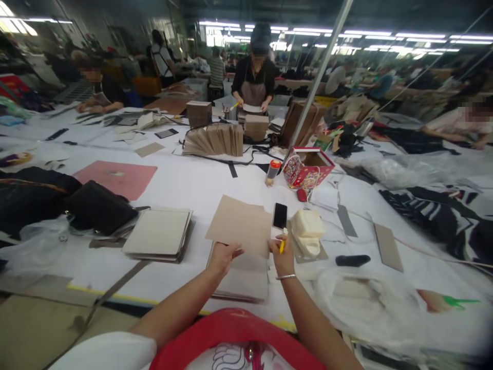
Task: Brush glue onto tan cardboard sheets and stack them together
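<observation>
My left hand [225,258] is closed on the near left edge of a beige flat sheet [242,222], which lies turned askew over a stack of similar sheets [246,280]. My right hand [283,255] is curled round a small yellow tool [282,246] with a pale end; its exact kind is unclear. The fingers of this hand are at the right edge of the sheets. Just beyond it are a black phone [280,215] and a cream-coloured block with a tub-like piece [308,226]. A second stack of pale panels [157,234] lies left of my left hand.
A red patterned box [308,167] and a red-capped container [273,171] stand further back by a metal pole [319,77]. Behind a row of brown panels [213,140], a co-worker [254,77] handles a sheet. A black bag [100,208] lies left, a plastic bag [370,303] right.
</observation>
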`<move>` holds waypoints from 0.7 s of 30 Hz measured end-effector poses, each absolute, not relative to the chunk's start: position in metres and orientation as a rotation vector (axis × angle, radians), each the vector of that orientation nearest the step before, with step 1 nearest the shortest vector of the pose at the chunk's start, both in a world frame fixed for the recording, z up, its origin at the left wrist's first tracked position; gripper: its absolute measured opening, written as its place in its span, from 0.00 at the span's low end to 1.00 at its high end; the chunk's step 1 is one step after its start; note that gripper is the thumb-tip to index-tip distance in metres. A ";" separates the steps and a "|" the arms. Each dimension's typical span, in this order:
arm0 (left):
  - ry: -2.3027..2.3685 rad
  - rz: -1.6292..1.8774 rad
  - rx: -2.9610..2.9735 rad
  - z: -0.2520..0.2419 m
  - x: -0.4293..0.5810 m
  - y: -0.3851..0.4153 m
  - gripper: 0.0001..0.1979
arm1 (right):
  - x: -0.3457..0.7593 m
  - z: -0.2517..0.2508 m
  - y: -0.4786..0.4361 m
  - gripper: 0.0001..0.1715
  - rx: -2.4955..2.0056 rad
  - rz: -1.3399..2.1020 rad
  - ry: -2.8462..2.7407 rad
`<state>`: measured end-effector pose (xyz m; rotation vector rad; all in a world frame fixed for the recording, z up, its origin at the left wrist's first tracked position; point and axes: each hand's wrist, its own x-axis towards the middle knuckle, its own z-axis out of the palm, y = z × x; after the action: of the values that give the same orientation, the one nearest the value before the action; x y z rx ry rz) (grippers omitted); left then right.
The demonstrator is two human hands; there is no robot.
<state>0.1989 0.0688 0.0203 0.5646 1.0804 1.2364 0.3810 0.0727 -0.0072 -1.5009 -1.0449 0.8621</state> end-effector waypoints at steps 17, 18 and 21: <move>1.777 0.954 0.883 -0.067 0.110 0.027 0.14 | 0.398 -0.085 0.006 0.20 -1.807 0.859 -1.378; 1.798 0.933 0.887 -0.068 0.108 0.030 0.14 | 0.396 -0.087 0.007 0.20 -1.830 0.845 -1.395; 1.828 0.881 0.908 -0.072 0.105 0.035 0.13 | 0.394 -0.091 0.009 0.20 -1.876 0.805 -1.440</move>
<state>0.1045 0.0352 -0.0724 0.9081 1.8280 0.8807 0.3942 0.0092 -0.0906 -1.8759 -1.4402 0.8050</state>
